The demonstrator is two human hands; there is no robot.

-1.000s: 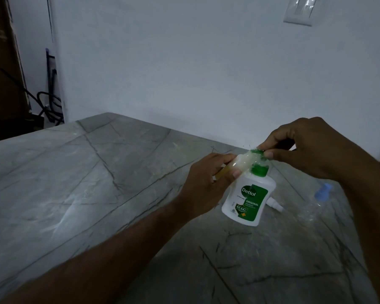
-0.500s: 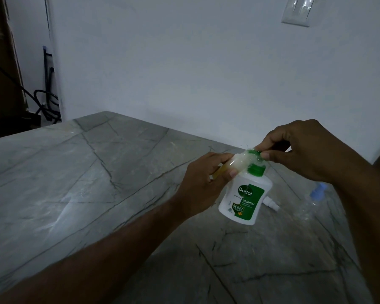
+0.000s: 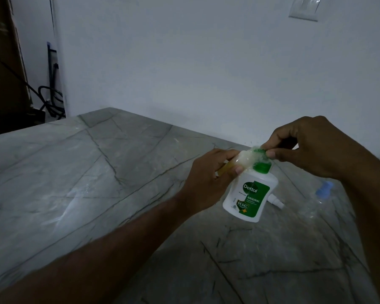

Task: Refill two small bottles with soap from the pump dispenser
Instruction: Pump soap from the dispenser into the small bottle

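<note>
Fingers of left hand curled round small bottle, right of centre, mouth at pump. Right hand pinches pump head. Dispenser tilted on counter: light, slick plastic; likely grip body low. Second bottle lies far right.

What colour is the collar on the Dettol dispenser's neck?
Green, on the white dispenser; the collar shows clearly in the head view.

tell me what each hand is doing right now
Left hand: grips small clear plastic bottle.
Right hand: pinches green pump head of white Dettol dispenser.
</note>
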